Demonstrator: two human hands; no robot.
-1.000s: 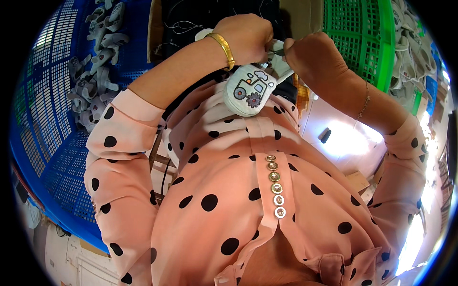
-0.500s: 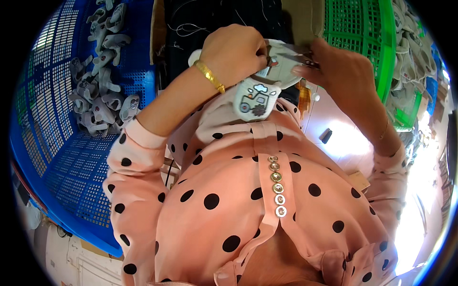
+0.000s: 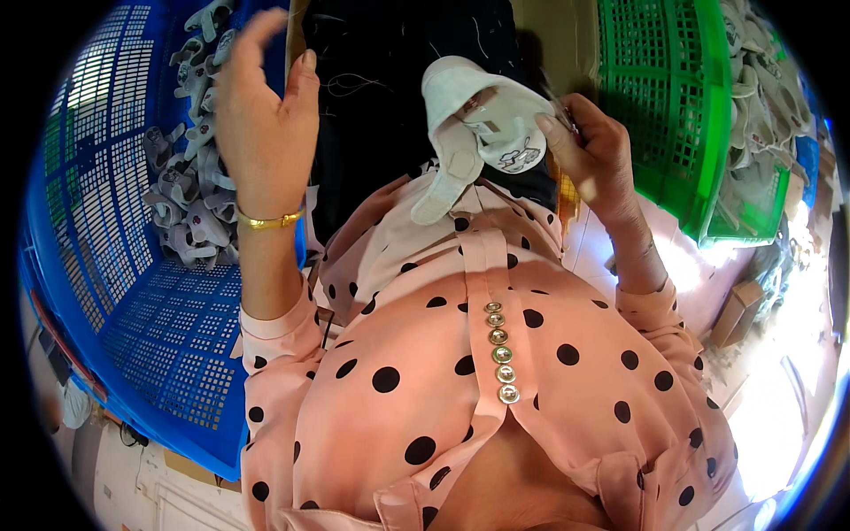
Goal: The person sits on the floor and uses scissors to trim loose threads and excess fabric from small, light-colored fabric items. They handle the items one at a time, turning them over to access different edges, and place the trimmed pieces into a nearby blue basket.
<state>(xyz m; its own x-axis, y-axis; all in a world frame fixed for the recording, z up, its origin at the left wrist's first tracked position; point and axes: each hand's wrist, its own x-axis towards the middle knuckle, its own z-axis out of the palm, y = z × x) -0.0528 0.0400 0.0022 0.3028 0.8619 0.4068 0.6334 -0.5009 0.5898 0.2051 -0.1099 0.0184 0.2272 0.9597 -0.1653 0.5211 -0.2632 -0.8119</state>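
My right hand (image 3: 598, 157) is closed on the edge of a small white shoe upper (image 3: 438, 97). The upper has a long rounded strap hanging down and a printed picture on its front. A dark metal tool (image 3: 567, 117), mostly hidden, also sits in the fingers of that hand; its kind does not show. My left hand (image 3: 266, 124), with a gold bracelet at the wrist, is raised at the upper left with thumb and fingers apart. It holds nothing and is apart from the upper, in front of the blue basket (image 3: 168, 354).
Several greyish shoe uppers (image 3: 199, 217) lie heaped in the blue basket on the left. A green basket (image 3: 655, 115) stands on the right, and more pale uppers (image 3: 761, 88) lie beyond it. Loose threads (image 3: 354, 84) lie on the dark cloth over my lap.
My left hand has let go of the shoe upper and moved up and left toward the blue basket. The upper has turned, its strap now hanging down, still in my right hand.
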